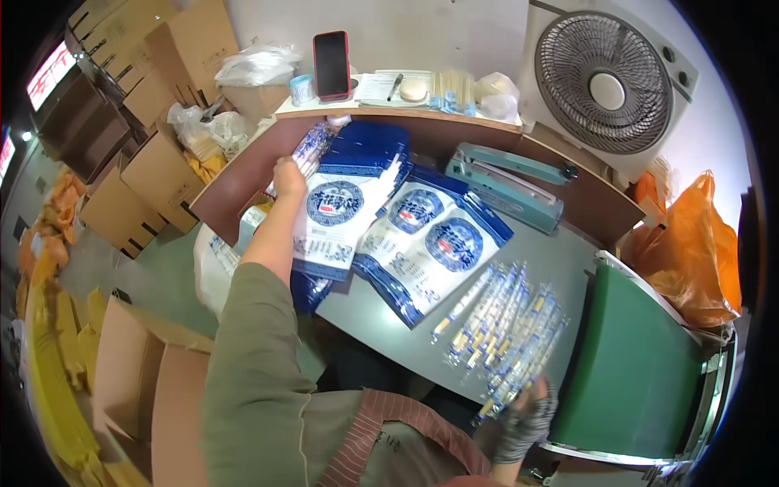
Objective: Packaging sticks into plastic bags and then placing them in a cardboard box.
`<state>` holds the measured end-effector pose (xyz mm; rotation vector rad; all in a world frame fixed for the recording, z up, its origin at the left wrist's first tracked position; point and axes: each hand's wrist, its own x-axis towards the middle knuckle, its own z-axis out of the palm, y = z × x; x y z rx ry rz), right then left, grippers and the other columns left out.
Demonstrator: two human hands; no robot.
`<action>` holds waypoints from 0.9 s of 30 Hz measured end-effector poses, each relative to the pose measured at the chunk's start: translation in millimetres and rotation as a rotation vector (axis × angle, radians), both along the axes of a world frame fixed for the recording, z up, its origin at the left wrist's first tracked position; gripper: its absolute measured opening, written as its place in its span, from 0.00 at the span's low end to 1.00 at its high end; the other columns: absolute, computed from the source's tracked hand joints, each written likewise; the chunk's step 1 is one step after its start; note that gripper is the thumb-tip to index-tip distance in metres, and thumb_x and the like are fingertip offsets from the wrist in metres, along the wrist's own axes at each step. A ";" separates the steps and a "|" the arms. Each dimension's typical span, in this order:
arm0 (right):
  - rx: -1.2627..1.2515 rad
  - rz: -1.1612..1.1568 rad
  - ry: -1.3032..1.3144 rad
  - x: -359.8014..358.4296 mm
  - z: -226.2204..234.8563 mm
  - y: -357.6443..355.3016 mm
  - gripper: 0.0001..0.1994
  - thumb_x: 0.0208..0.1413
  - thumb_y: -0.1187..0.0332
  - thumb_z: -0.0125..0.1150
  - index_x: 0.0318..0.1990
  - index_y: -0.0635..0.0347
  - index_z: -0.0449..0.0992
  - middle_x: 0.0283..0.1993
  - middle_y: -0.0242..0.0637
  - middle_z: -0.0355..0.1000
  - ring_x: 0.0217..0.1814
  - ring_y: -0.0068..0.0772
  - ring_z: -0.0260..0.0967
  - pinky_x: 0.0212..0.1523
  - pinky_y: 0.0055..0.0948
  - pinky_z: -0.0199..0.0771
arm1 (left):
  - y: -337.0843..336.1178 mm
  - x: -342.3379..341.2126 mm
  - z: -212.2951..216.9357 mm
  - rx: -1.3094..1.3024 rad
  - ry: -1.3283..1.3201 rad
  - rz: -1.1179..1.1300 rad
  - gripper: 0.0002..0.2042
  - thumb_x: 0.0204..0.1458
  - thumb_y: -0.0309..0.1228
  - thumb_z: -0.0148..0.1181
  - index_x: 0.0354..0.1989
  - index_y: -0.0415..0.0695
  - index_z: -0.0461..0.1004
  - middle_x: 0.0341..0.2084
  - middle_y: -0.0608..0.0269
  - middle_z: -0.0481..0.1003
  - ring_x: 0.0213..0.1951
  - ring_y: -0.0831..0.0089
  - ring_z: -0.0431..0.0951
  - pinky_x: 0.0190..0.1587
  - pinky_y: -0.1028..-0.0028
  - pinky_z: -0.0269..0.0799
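My bare left hand (pixel 289 177) reaches to the left side of the table, fingers curled beside a clear packet with blue-and-white print (pixel 312 149). What it grips is hidden. Right of it lies a stack of blue-and-white pouches (pixel 334 231). More printed pouches (pixel 426 243) overlap in the middle. My right hand (pixel 527 418), in a grey striped glove with bare fingertips, is at the near end of a pile of slim sticks in clear wrappers (pixel 507 325). Its fingers are blurred and partly covered, so their grip does not show.
A teal bag sealer (pixel 511 191) stands at the table's back. Right of the table is a green conveyor belt (pixel 641 365), with an orange bag (pixel 690 252) beyond. A fan (pixel 604 89), a phone (pixel 331 69) and a shelf (pixel 381 109) line the back. Cartons (pixel 154 195) crowd the left.
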<state>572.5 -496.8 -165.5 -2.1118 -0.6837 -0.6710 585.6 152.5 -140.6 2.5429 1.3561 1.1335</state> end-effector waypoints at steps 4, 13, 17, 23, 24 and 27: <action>-0.039 -0.235 0.195 26.4 14.3 0.4 0.20 0.59 0.69 0.52 0.57 0.64 0.65 0.58 0.49 0.64 0.58 0.48 0.63 0.60 0.38 0.61 | 42.3 -8.1 -8.0 0.149 0.220 -0.004 0.07 0.50 0.23 0.50 0.30 0.39 0.76 0.38 0.51 0.73 0.41 0.52 0.74 0.42 0.59 0.74; -0.072 -0.344 0.316 43.3 18.9 16.1 0.25 0.56 0.74 0.54 0.62 0.62 0.62 0.62 0.47 0.61 0.62 0.40 0.60 0.61 0.34 0.60 | -19.0 8.7 64.7 0.126 0.214 -0.269 0.06 0.56 0.30 0.48 0.32 0.43 0.70 0.25 0.47 0.76 0.31 0.46 0.77 0.32 0.51 0.69; -0.084 -0.356 0.501 70.8 -17.1 1.6 0.30 0.58 0.59 0.56 0.64 0.65 0.58 0.67 0.55 0.55 0.70 0.49 0.51 0.69 0.35 0.48 | -178.3 11.4 80.6 -0.378 0.162 -0.947 0.08 0.58 0.31 0.48 0.32 0.40 0.70 0.25 0.56 0.75 0.25 0.65 0.75 0.26 0.65 0.69; 0.352 -0.284 0.792 95.1 -4.2 46.9 0.26 0.61 0.64 0.54 0.65 0.63 0.59 0.63 0.48 0.62 0.65 0.36 0.58 0.64 0.26 0.55 | -359.2 71.9 -44.5 -0.880 -0.036 -1.185 0.19 0.54 0.33 0.56 0.51 0.36 0.64 0.45 0.49 0.72 0.46 0.59 0.72 0.49 0.63 0.67; 0.337 -0.243 0.682 112.9 -45.2 27.6 0.28 0.62 0.61 0.52 0.66 0.62 0.57 0.63 0.48 0.62 0.62 0.36 0.60 0.62 0.28 0.58 | -392.0 83.0 -62.9 -0.689 -0.051 -1.138 0.24 0.52 0.37 0.59 0.53 0.37 0.62 0.49 0.46 0.69 0.50 0.55 0.69 0.52 0.61 0.64; 0.234 -0.092 0.681 100.1 -13.9 96.4 0.31 0.63 0.54 0.48 0.68 0.59 0.51 0.67 0.54 0.54 0.68 0.52 0.54 0.66 0.36 0.53 | -449.8 92.4 -94.4 -0.350 -0.127 -0.718 0.27 0.50 0.39 0.61 0.54 0.39 0.61 0.51 0.45 0.66 0.53 0.54 0.67 0.55 0.62 0.62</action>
